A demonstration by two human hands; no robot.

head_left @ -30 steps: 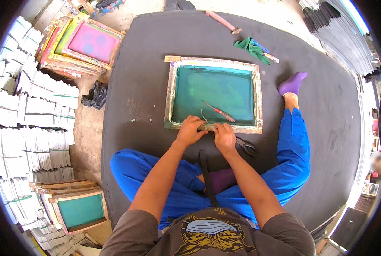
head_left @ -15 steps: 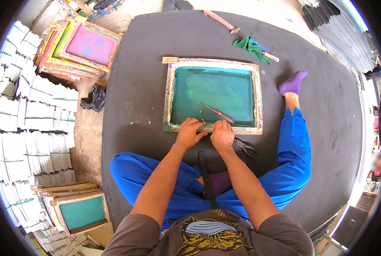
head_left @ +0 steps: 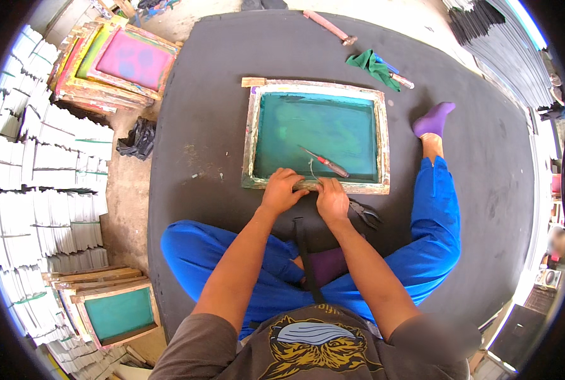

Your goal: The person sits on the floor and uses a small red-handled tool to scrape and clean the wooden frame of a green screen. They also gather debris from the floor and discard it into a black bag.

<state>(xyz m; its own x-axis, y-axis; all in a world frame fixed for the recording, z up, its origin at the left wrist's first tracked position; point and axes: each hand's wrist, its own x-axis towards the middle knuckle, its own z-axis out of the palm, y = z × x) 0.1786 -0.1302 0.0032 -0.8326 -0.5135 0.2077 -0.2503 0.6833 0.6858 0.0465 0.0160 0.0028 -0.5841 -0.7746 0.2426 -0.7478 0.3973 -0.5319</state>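
A wooden screen-printing frame with a teal mesh lies flat in front of me. My left hand is closed over its near rail, fingers curled on top and thumb toward the middle. Just right of it, my right hand grips the same rail with bent fingers. Between the hands a thin pale cord sticks up over the mesh; its lower end is hidden by my fingers. A screwdriver with a red and dark handle rests on the mesh. Pliers lie beside my right hand.
A hammer, a green cloth and a blue-and-clear tool lie at the far side of the dark mat. Stacked frames, a black plastic bag and white bundles stand left.
My right hand has shifted slightly away from the left, widening the gap between them. The cord's free end has moved to the right. Both hands stay on the near rail.
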